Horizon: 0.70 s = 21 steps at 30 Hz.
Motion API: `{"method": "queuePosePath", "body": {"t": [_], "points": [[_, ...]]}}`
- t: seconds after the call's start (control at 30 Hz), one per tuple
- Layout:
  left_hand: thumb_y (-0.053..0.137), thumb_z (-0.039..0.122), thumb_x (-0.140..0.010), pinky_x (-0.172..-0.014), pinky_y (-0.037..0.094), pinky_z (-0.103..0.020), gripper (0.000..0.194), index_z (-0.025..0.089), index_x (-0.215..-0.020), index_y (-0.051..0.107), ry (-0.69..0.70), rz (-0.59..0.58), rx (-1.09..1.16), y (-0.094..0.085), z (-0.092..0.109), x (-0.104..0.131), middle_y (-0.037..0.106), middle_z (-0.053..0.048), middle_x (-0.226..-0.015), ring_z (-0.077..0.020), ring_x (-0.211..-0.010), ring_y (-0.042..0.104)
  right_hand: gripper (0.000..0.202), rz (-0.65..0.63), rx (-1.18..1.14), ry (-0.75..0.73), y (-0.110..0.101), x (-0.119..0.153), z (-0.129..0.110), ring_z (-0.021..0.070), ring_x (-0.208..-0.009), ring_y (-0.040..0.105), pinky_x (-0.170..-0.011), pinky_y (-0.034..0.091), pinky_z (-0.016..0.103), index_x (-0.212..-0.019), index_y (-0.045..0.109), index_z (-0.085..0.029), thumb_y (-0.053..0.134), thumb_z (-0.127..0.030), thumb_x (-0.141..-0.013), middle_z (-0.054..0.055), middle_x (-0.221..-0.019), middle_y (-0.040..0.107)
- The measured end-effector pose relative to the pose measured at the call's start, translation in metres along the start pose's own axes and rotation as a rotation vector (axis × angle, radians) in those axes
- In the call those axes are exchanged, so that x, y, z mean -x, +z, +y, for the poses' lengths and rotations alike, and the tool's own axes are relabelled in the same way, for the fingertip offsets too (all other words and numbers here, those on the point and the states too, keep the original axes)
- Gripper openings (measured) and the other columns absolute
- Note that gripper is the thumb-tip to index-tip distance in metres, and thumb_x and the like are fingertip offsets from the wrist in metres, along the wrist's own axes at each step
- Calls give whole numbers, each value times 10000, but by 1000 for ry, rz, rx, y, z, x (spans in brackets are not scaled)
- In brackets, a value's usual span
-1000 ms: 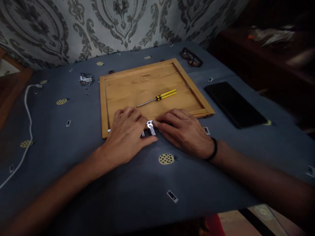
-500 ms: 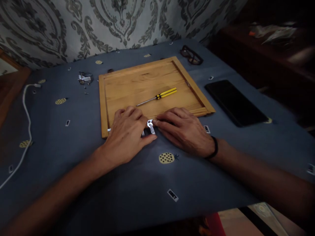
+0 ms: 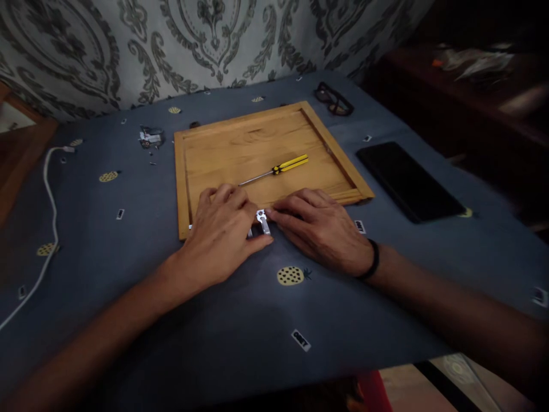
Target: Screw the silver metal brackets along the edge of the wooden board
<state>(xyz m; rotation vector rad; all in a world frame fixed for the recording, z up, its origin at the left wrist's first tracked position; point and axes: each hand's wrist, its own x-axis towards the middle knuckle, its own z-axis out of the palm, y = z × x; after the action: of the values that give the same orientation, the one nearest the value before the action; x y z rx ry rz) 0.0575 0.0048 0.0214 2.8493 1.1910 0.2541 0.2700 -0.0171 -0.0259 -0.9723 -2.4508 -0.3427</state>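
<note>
A framed wooden panel (image 3: 243, 143) lies flat on the blue patterned cloth, a yellow-and-black screwdriver (image 3: 283, 166) resting on it. At the panel's near edge is a small shiny metal fitting (image 3: 262, 221) with a round hole or screw head on top. My left hand (image 3: 225, 234) curves over that edge, its thumb and fingers closed around the fitting, partly hiding it. Close by on the right, my right hand (image 3: 323, 229) has its thumb and fingertips pinched together against the fitting's side. Whatever sits between those fingertips is too small to make out.
Black glasses (image 3: 333, 98) lie beyond the panel's far right corner. A dark phone or tablet (image 3: 409, 180) is on the right. Small metal parts (image 3: 151, 137) are heaped at the left, with a white cable (image 3: 52, 200) along that side. A patterned wall (image 3: 193, 51) stands behind.
The view has shifted very slightly. Both hands, the metal fitting, the panel and the screwdriver keep practically the same places.
</note>
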Motion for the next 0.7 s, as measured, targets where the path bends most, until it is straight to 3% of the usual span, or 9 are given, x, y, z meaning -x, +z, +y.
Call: {"method": "queuePosePath", "body": {"t": [0.13, 0.23, 0.3, 0.37, 0.47, 0.53, 0.6, 0.7], "points": [[702, 545, -863, -874, 481, -440, 402, 161, -980, 719, -68, 104, -3, -28, -13, 3, 699, -83, -984, -302, -1028, 611, 232, -24, 8, 4, -1, 0, 0, 225, -941, 571, -798, 464, 357, -1130, 691, -148, 520, -205, -984, 95, -1019, 719], [616, 499, -928, -821, 482, -390, 354, 179, -1030, 727, -106, 200, 61, -54, -35, 8, 726, -62, -1015, -261, -986, 637, 224, -26, 7, 5, -1, 0, -1, 222, -944, 570, -810, 463, 354, -1117, 688, -142, 519, -193, -981, 96, -1023, 718], [554, 477, -938, -713, 467, -355, 338, 199, -992, 739, -196, 263, 104, -63, -57, 13, 723, -40, -944, -205, -790, 634, 219, -28, 15, 3, -1, 0, -1, 220, -936, 571, -811, 460, 351, -1115, 686, -139, 522, -190, -979, 92, -1017, 720], [566, 462, -893, -685, 451, -354, 302, 224, -948, 744, -326, 314, 149, -62, -83, 19, 732, -16, -888, -182, -699, 606, 217, -32, 26, -2, 0, 0, 0, 220, -926, 573, -803, 459, 350, -1117, 682, -137, 525, -193, -978, 92, -1011, 721], [575, 486, -849, -795, 498, -365, 315, 213, -923, 712, -591, 362, 273, -47, -124, 29, 708, 0, -857, -188, -793, 626, 213, -29, 34, -7, 0, 0, -1, 220, -915, 581, -790, 469, 351, -1113, 680, -142, 525, -197, -978, 93, -1011, 722], [568, 469, -851, -811, 504, -391, 324, 172, -903, 686, -662, 367, 268, -36, -145, 36, 686, -6, -820, -191, -795, 614, 204, -19, 35, -9, 1, 0, -1, 218, -904, 588, -787, 481, 351, -1104, 680, -138, 532, -193, -974, 92, -1006, 724], [558, 459, -868, -798, 515, -393, 325, 156, -905, 669, -694, 359, 277, -29, -155, 39, 681, -7, -801, -176, -771, 601, 196, -8, 34, -10, 1, -1, -2, 217, -897, 593, -789, 489, 351, -1095, 680, -130, 538, -180, -969, 91, -995, 725], [565, 440, -887, -834, 519, -360, 280, 192, -944, 682, -625, 351, 292, -27, -146, 38, 715, -5, -898, -172, -841, 623, 188, 1, 28, -13, 1, -3, -2, 215, -895, 597, -788, 496, 349, -1090, 679, -129, 542, -168, -966, 86, -983, 727]]}}
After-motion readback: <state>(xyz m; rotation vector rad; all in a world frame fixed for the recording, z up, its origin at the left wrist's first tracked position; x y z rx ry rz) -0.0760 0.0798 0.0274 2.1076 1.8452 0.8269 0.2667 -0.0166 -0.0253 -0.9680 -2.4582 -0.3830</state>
